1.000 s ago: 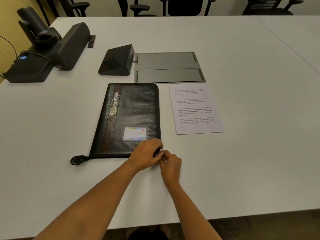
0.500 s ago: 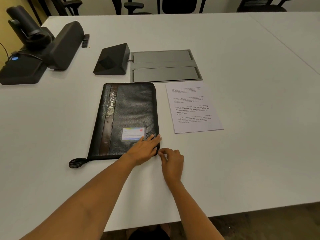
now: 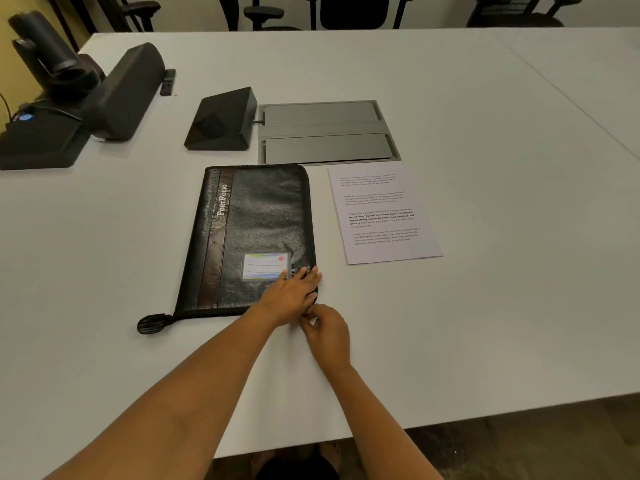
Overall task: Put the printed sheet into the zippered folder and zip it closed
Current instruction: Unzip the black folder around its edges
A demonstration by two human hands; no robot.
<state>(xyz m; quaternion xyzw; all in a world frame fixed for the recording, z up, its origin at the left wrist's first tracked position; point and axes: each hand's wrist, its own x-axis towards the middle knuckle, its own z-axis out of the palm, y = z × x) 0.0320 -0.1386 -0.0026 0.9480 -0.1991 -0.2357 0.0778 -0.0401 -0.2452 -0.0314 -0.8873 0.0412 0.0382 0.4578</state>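
Hands meet at the near corner of the folder (image 3: 252, 230) — left hand (image 3: 291, 294) flat on it, right hand (image 3: 327, 334) curled, grip unclear — with the sheet (image 3: 384, 216) on the worktop (image 3: 485, 306) beyond the right hand, not yet in.

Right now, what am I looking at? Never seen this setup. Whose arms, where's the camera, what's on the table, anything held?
No robot: a person's two bare arms, filmed by one wide-angle camera on their head, looking down. On the white table lie a black zippered folder and, to its right, the printed sheet, not yet inside. Beyond them sit a black wedge-shaped device and a grey panel. The left hand presses flat on the folder's near right corner. The right hand curls its fingers at that corner; whether it pinches anything is hidden.
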